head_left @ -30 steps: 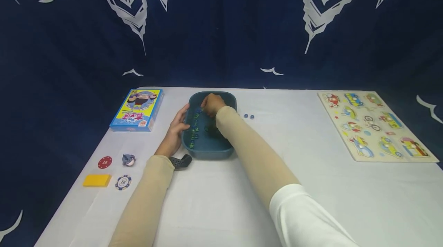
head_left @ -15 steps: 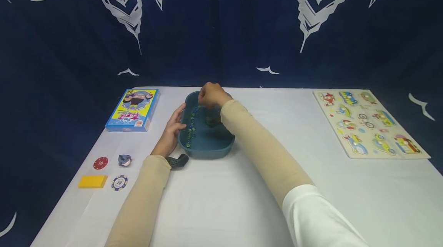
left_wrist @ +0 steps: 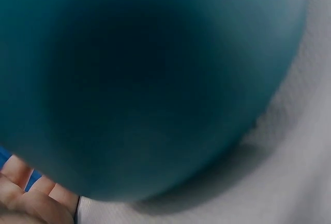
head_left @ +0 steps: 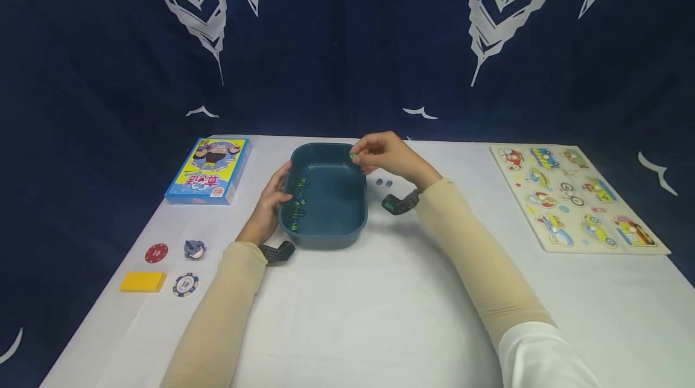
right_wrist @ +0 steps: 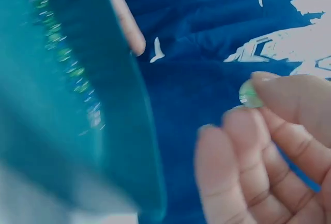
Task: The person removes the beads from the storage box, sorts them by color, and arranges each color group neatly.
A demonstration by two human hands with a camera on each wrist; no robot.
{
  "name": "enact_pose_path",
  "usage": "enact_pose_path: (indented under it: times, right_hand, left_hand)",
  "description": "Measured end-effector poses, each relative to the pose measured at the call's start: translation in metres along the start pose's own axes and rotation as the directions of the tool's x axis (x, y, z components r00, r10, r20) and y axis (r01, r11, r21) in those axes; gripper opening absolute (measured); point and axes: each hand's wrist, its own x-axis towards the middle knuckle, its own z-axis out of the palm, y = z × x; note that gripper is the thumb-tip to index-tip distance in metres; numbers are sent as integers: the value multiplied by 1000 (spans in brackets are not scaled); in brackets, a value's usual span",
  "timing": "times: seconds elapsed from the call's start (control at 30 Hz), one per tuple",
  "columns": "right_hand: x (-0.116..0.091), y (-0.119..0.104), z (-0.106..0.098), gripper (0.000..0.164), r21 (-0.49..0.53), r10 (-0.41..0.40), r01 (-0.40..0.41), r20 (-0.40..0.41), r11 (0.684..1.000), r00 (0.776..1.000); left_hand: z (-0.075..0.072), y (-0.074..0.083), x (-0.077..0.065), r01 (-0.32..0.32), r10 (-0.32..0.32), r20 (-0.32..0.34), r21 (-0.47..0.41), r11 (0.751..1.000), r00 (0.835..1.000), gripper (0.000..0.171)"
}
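A dark teal plastic bin [head_left: 331,237] sits mid-table, and a row of green and blue glass marbles [head_left: 300,198] lies inside along its left wall. My left hand [head_left: 267,207] grips that side, with the thumb near the rim; its fingers [left_wrist: 44,198] show beside the bin's wall in the left wrist view. Over the far right corner, my right hand [head_left: 388,155] pinches a green glass marble [right_wrist: 250,94] between thumb and finger. Two bluish marbles [head_left: 384,182] lie on the white cloth just right of the bin, below the right hand.
At the left stand a blue-and-yellow box [head_left: 209,171], a red chip [head_left: 156,253], a small shark-like figure [head_left: 194,249], a yellow block [head_left: 143,282] and a blue-and-white chip [head_left: 186,285]. A vehicle puzzle board [head_left: 578,201] lies at the right. Behind hangs a navy curtain [head_left: 336,44].
My right hand has risen from inside the bin and moved right to its far right corner, a green marble now visible in its fingertips. The left hand keeps its place on the bin.
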Motion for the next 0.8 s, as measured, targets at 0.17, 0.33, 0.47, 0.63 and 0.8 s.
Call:
enact_pose_path:
  times: [0.17,0.33,0.47,0.63,0.8]
  right_hand:
    - [-24,29,-8,26,-1,15,-16,-93,1000,996]
    - [-37,56,-8,25,19,58,-56,-134,998,989]
    - [-39,73,-5,22,14,89,-88,-129,996,988]
    - [-40,89,-3,21,9,146,-146,-103,989,984]
    - [-43,98,-2,23,6,215,-215,-90,977,973]
  left_hand:
    - [0,0,1,-15,15,1,4,1000,1000,82]
    - [0,0,1,-23,23,5,4,1000,1000,82]
    - [1,0,0,-15,15,-4,10,1000,1000,82]
    - [1,1,-1,-3,3,-9,20,1000,1000,82]
    - [1,0,-1,-14,14,-6,13,1000,1000,82]
